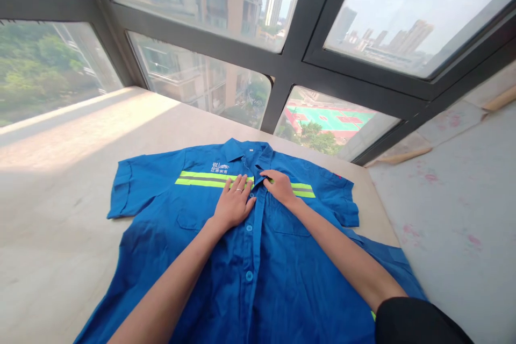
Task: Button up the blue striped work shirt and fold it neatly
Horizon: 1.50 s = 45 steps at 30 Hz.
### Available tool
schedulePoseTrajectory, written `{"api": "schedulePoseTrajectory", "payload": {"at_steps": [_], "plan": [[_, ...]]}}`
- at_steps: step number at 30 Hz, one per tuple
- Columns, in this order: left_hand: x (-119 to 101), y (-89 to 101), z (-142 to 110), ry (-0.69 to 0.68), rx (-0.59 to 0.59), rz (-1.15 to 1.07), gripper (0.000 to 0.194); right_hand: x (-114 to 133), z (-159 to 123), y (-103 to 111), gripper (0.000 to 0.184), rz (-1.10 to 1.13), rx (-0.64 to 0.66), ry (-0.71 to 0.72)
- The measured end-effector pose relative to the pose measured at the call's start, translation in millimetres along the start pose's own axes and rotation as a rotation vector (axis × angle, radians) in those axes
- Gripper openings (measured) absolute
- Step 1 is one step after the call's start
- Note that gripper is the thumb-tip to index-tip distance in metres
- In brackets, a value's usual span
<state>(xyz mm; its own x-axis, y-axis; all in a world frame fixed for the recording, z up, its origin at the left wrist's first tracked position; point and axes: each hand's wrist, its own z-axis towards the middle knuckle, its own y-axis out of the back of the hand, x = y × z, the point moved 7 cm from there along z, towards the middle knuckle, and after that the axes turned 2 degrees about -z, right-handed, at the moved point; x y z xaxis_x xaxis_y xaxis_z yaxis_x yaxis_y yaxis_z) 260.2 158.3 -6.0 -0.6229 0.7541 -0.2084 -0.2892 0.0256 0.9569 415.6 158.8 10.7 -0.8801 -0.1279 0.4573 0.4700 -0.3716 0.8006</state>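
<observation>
A blue short-sleeved work shirt (217,258) lies spread out, front side up, its collar (236,150) toward the window. A yellow-green reflective stripe (201,179) crosses the chest below a white logo (220,167). My left hand (234,201) rests flat on the shirt beside the front opening, fingers stretched, a ring on one finger. Pinched in my right hand (278,185) is the edge of the front placket, near the stripe. Down the opening, buttons (249,276) show undone on the left side. My right fingertips partly cover the fabric they grip.
The shirt lies on a pale stone-like sill (52,236), sunlit at the far left. Dark window frames (213,45) rise behind it. A flower-patterned wall (455,215) bounds the right side. More blue cloth (391,258) extends out from under the shirt at right.
</observation>
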Motion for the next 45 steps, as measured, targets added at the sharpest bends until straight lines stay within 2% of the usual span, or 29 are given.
{"api": "schedulePoseTrajectory", "payload": {"at_steps": [4,8,11,13,15,19,23,25,28,30,32,34,36,39,42,45], "plan": [[1.1,7.6,-39.8,-0.002,0.027,-0.002,0.059,31.9,-13.5,0.9,0.04,0.026,0.191,0.032],[2.5,18.4,-73.1,-0.03,0.094,-0.086,0.059,66.7,-31.7,5.1,0.047,-0.135,0.378,0.072],[0.8,33.6,-85.2,-0.051,0.115,-0.179,0.05,83.6,-43.7,7.2,0.06,-0.196,0.532,0.096],[1.0,43.7,-87.4,-0.03,0.105,-0.211,0.044,91.4,-49.6,6.1,0.071,-0.108,0.651,0.139],[2.8,48.9,-86.0,0.019,0.097,-0.219,0.041,94.7,-49.9,5.7,0.072,-0.007,0.713,0.184],[9.9,46.4,-75.2,0.149,0.073,-0.26,0.028,89.9,-35.4,1.5,0.06,-0.02,0.672,0.272],[24.7,39.1,-62.5,0.372,0.081,-0.279,0.035,91.1,-27.5,-15.1,0.067,-0.083,0.734,0.341],[28.6,36.4,-57.4,0.418,0.111,-0.252,0.043,97.1,-28.0,-21.8,0.068,-0.095,0.781,0.382],[27.0,34.0,-50.9,0.345,0.154,-0.207,0.059,105.8,-30.0,-25.6,0.066,-0.162,0.804,0.433],[25.7,32.9,-48.8,0.291,0.17,-0.202,0.062,110.4,-32.3,-24.8,0.063,-0.195,0.809,0.472],[27.1,32.5,-47.6,0.285,0.175,-0.21,0.056,113.0,-34.8,-21.6,0.058,-0.2,0.807,0.509],[28.3,32.6,-45.5,0.278,0.182,-0.21,0.042,113.0,-35.6,-15.6,0.053,-0.21,0.778,0.538],[28.6,32.3,-42.0,0.25,0.202,-0.208,0.031,111.3,-34.9,-7.3,0.047,-0.245,0.716,0.571],[29.0,31.9,-37.2,0.185,0.226,-0.243,0.026,108.5,-34.6,7.4,0.031,-0.313,0.597,0.62],[30.7,37.4,-36.6,0.154,0.173,-0.266,0.022,108.2,-40.3,22.3,0.021,-0.364,0.496,0.667],[24.6,55.0,-39.6,0.099,0.01,-0.217,0.021,110.1,-53.1,34.3,0.023,-0.377,0.446,0.718]]}}
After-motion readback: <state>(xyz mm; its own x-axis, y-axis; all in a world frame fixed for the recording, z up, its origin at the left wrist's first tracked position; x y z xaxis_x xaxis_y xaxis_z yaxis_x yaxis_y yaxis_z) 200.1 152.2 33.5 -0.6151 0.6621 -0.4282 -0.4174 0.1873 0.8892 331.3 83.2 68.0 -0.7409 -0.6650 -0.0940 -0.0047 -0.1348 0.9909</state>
